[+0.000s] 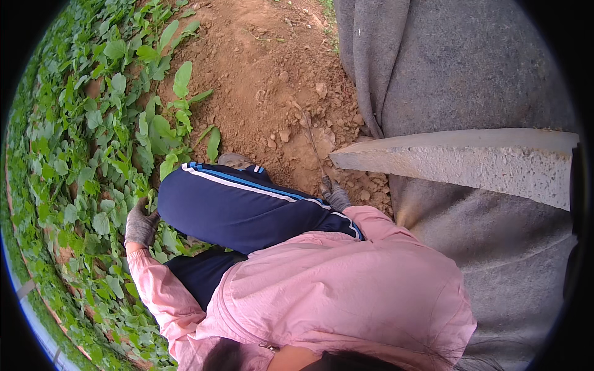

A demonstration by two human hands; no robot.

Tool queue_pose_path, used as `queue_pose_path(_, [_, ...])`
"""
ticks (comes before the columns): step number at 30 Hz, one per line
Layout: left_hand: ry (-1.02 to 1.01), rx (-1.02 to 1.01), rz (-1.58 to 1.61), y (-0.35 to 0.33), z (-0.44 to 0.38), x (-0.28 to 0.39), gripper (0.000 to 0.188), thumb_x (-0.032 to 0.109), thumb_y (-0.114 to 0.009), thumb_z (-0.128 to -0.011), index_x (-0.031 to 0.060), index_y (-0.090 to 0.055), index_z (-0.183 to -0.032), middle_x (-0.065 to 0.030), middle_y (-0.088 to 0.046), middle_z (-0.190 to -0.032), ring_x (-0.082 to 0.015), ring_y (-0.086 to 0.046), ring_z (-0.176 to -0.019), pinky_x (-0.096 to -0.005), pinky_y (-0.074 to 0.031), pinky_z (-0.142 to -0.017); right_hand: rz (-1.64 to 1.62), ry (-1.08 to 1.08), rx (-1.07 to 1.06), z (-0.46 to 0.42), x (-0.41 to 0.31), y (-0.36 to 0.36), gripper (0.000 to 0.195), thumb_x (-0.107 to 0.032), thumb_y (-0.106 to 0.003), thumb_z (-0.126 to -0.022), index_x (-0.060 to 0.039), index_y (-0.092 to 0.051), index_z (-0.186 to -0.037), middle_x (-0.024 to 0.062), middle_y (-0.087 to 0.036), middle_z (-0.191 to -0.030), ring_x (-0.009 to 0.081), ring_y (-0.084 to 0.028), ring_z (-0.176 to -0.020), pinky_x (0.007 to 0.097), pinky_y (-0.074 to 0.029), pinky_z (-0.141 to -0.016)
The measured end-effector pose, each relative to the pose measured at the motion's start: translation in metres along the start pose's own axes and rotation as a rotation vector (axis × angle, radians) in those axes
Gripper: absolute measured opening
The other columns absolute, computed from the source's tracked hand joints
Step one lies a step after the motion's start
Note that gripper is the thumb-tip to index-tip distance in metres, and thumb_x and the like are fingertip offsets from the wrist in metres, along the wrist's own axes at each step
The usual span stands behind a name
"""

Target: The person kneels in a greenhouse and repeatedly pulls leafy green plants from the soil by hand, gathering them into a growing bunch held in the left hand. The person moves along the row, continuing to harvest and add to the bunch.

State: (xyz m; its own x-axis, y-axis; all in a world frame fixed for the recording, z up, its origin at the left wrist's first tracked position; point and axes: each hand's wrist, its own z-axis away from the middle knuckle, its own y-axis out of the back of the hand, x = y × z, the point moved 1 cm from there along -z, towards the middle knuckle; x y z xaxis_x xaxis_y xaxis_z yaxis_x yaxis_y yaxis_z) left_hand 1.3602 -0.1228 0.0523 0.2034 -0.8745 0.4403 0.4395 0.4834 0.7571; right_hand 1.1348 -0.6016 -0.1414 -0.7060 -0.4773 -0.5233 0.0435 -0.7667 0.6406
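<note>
My left hand (141, 224), in a grey knitted glove, reaches into the leafy green plants (103, 221) beside my bent knee. A bit of green leaf (151, 196) shows by its fingertips, and whether the fingers grip it cannot be told. On the other side of my leg, my right hand (338, 196), also gloved, is closed around the handle of a thin hand tool (313, 147), perhaps a sickle. The tool's narrow metal part slants away from me, low over the brown soil (250, 88). Its far end blends into the dirt, so the tip's shape is unclear.
A rough concrete post (455, 150) juts in from the right, its end close to my right hand. Behind it hangs heavy grey fabric (464, 69) in folds. Larger broad-leaved plants (174, 120) edge the soil. My shoe (235, 160) rests on the ground by small clods.
</note>
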Motion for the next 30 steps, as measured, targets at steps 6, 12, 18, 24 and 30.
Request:
queue_pose_path(6, [0.069,-0.124,0.132,-0.007,0.002,0.012,0.054,0.01,-0.067,-0.079,-0.004,-0.043,-0.125,-0.0217,-0.059,-0.112,-0.0236,-0.06,-0.099,-0.0305,-0.046,-0.083,-0.033,-0.03,-0.016,-0.046,-0.035,-0.002,0.049,-0.038,-0.052,-0.087,-0.0034,-0.048,-0.121,0.0212,-0.062,-0.096,0.0353,-0.061,-0.084,0.0385,-0.048,-0.071])
queue_pose_path(12, [0.112,-0.052,0.07,-0.008,-0.003,-0.006,0.055,0.012,-0.066,-0.079,-0.0045,-0.043,-0.126,-0.0237,-0.058,-0.113,-0.0261,-0.058,-0.103,-0.0322,-0.045,-0.086,0.022,-0.02,-0.054,-0.012,0.034,-0.004,0.058,-0.042,-0.054,-0.084,-0.0027,-0.043,-0.125,0.0256,-0.06,-0.1,0.0382,-0.058,-0.094,0.0431,-0.046,-0.078])
queue_pose_path(18, [0.042,-0.111,0.112,-0.013,-0.008,-0.009,0.053,0.013,-0.068,-0.078,-0.005,-0.046,-0.123,-0.0228,-0.061,-0.107,-0.0268,-0.06,-0.098,-0.0332,-0.046,-0.084,0.057,-0.002,0.065,-0.019,-0.004,-0.008,0.048,-0.042,-0.052,-0.085,-0.004,-0.052,-0.114,0.0264,-0.061,-0.093,0.0433,-0.057,-0.089,0.0449,-0.047,-0.075])
queue_pose_path(24, [0.14,-0.111,0.116,-0.013,-0.013,-0.009,0.055,0.011,-0.067,-0.078,-0.004,-0.043,-0.125,-0.0225,-0.059,-0.111,-0.025,-0.06,-0.1,-0.0315,-0.045,-0.085,0.012,0.067,0.1,0.009,0.042,0.004,0.053,-0.046,-0.051,-0.084,-0.0086,-0.048,-0.121,0.0274,-0.06,-0.096,0.0419,-0.058,-0.092,0.0461,-0.047,-0.076])
queue_pose_path(30, [0.017,-0.13,0.092,-0.013,-0.007,0.003,0.053,0.013,-0.067,-0.079,-0.004,-0.045,-0.124,-0.0225,-0.059,-0.112,-0.0246,-0.058,-0.102,-0.0312,-0.045,-0.087,0.104,-0.071,0.051,-0.011,0.005,0.005,0.049,-0.038,-0.054,-0.085,-0.0051,-0.048,-0.121,0.0268,-0.06,-0.095,0.043,-0.057,-0.088,0.0448,-0.046,-0.072])
